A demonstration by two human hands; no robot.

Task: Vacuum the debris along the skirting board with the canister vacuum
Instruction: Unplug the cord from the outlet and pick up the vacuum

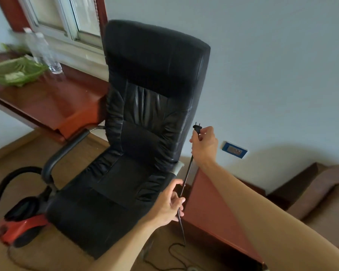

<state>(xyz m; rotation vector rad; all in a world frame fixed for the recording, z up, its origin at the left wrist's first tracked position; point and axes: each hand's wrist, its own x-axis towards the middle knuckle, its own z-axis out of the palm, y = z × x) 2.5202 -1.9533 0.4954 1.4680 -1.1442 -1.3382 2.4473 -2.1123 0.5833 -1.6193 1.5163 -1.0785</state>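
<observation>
The red and black canister vacuum (22, 225) sits on the floor at the lower left, its black hose (6, 180) arching up beside it. My right hand (205, 145) grips the black plug (196, 128) with its prongs pointing up, held in the air in front of the wall. The black power cord (186, 180) runs down from the plug through my left hand (168, 204), which holds it lower down, then trails onto the floor. A blue-framed wall socket (234, 150) sits on the wall just right of my right hand.
A black leather office chair (145, 118) stands between me and the vacuum. A reddish wooden desk (47, 98) at the left carries a green basket (14, 72) and water bottles (41, 49). A low wooden cabinet (213, 208) and a brown sofa (321, 192) are at the right.
</observation>
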